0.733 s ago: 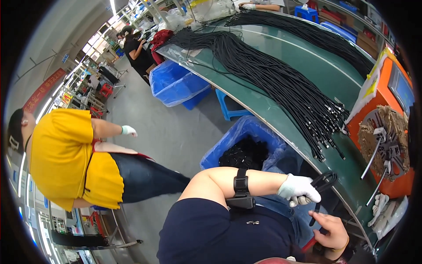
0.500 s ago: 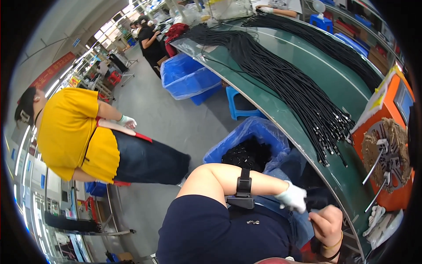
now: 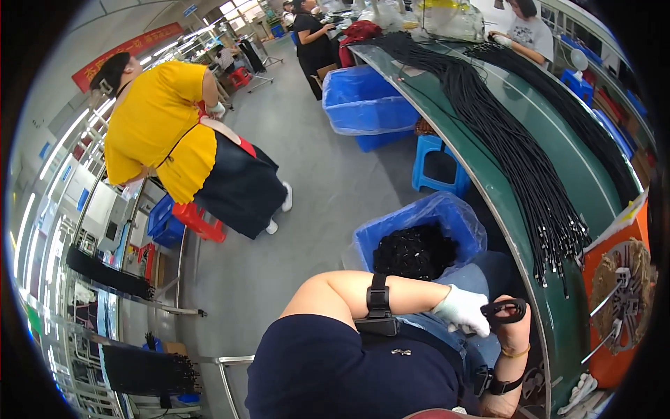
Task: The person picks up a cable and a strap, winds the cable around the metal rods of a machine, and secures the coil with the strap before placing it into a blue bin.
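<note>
My left hand [image 3: 466, 312], in a white glove, reaches in from the left with its fingers curled against a small coiled black cable [image 3: 508, 312]. The bare right hand [image 3: 515, 334] grips the same coil from the other side, with its forearm rising from the lower edge. The coil is a flattened loop, held above my lap beside the green table [image 3: 558, 363]. The gloved fingertips are partly hidden behind the coil. Just beyond my left forearm, a blue plastic-lined bin [image 3: 457, 215] holds a heap of black coiled cables [image 3: 412, 251].
Long bundles of black cables [image 3: 488, 119] lie along the table. An orange machine [image 3: 607, 349] with a round spoked head and two metal rods stands at the right. A blue stool [image 3: 441, 164] and another blue bin [image 3: 366, 112] line the table. A person in yellow [image 3: 164, 133] stands at the left.
The view has shifted, so the scene sits further right and lower at left. A black coil now shows clearly between my hands. The person in yellow has turned and bent forward.
</note>
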Action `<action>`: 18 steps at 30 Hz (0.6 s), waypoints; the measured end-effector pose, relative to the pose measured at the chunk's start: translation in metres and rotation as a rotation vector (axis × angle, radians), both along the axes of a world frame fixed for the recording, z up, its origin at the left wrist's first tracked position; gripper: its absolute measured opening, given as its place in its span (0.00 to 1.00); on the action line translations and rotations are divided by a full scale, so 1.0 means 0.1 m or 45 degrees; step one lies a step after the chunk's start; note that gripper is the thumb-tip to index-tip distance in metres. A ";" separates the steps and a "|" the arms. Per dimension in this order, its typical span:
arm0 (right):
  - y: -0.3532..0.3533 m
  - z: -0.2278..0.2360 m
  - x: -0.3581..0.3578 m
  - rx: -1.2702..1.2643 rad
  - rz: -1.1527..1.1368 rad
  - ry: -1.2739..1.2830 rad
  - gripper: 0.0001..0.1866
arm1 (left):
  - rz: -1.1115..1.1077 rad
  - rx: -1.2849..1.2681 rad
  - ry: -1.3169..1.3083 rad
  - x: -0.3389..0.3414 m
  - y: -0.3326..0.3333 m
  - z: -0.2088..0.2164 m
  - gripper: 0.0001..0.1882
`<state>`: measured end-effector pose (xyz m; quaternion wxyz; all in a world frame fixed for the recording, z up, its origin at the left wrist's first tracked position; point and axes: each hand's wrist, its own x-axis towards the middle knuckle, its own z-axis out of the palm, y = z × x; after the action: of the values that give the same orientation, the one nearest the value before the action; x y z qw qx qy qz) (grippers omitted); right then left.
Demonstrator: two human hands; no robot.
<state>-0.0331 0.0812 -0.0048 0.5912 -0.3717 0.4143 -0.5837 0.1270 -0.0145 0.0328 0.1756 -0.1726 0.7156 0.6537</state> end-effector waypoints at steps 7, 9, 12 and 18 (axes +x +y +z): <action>-0.04 -0.15 0.16 -0.481 -0.208 0.730 0.01 | 0.247 0.306 0.142 0.22 0.03 0.01 0.16; -0.10 -0.19 0.25 -0.584 -0.385 1.142 0.03 | 0.336 -0.068 0.285 0.24 0.00 -0.04 0.15; -0.23 -0.31 0.45 -0.522 -0.502 0.891 0.04 | 0.494 -0.805 0.530 0.26 -0.01 -0.09 0.14; -0.33 -0.48 0.47 -0.541 -0.541 0.906 0.04 | 0.791 -0.962 0.445 0.27 -0.13 -0.17 0.14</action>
<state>0.0144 0.0484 -0.0528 0.1903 -0.5688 0.5296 -0.5998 0.1539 -0.0273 0.0160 -0.2234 -0.3167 0.8352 0.3901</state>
